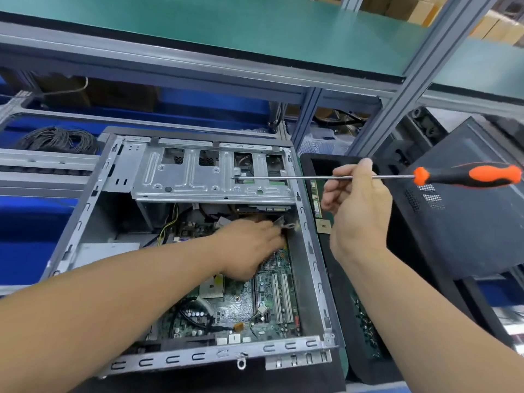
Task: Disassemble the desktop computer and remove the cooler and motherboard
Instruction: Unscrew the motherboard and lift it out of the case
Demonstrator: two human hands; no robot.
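The computer case (181,361) lies open on its side on the surface, with the motherboard (241,304) still seated in its floor; no cooler is visible over the bare processor socket (211,287). The left hand (249,248) reaches deep into the case toward the far right corner of the board, its fingers curled around something small and pale, perhaps a connector or clip (the blur makes it hard to say which). The right hand (357,211) hovers just outside the case's right wall, pinching the long metal shaft of the screwdriver (467,175) near its middle, with the orange and black handle sticking out to the right.

That grip is the main worry. Held by the shaft and not the handle, the screwdriver is poorly balanced, and its tip hangs over the drive cage (215,171); a slip could drop it onto the board and gouge traces or bend socket pins.

Pulling hard with the left hand could tear a cable from its header or flex the board if screws still hold it. The case's stamped metal edges lie close to the left forearm and could scrape it on a sudden jerk.
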